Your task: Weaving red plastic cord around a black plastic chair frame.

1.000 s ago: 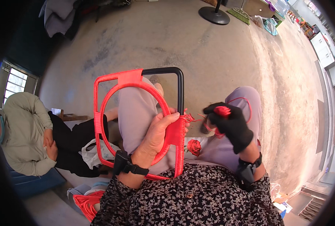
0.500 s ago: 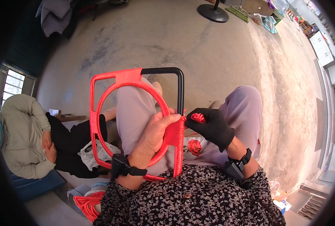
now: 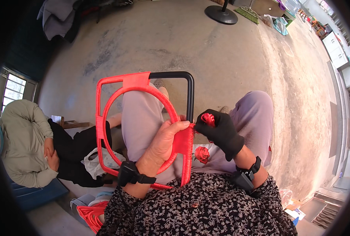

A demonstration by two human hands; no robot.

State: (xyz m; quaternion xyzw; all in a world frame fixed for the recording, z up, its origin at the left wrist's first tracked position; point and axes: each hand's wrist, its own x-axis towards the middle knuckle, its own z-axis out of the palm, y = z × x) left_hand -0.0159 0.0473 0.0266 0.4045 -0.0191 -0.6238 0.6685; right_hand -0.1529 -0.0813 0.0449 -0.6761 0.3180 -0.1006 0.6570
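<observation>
A square frame [image 3: 99, 98] with a ring inside it stands over my lap, wrapped in glossy red cord. Its upper right corner is bare black tube [image 3: 189, 90]. My bare left hand [image 3: 164, 139] grips the right side of the frame, thumb on the edge where the wrapping stops. Just right of that edge, my right hand [image 3: 222, 131], in a black glove, is closed around a bundle of red cord [image 3: 208, 119]. A strand runs from it to the frame. Another red bundle, rose-like in shape [image 3: 201, 154], lies between my thighs.
To the left a person in a green top [image 3: 25, 141] sits with hands folded, near a white plastic bag [image 3: 100, 163]. More red wrapped pieces [image 3: 91, 215] lie at lower left. A round black stand base [image 3: 221, 15] and a green broom [image 3: 247, 14] stand at the far side.
The frame has shifted slightly right and down along with my left hand. My right hand has moved only a little and still holds the cord.
</observation>
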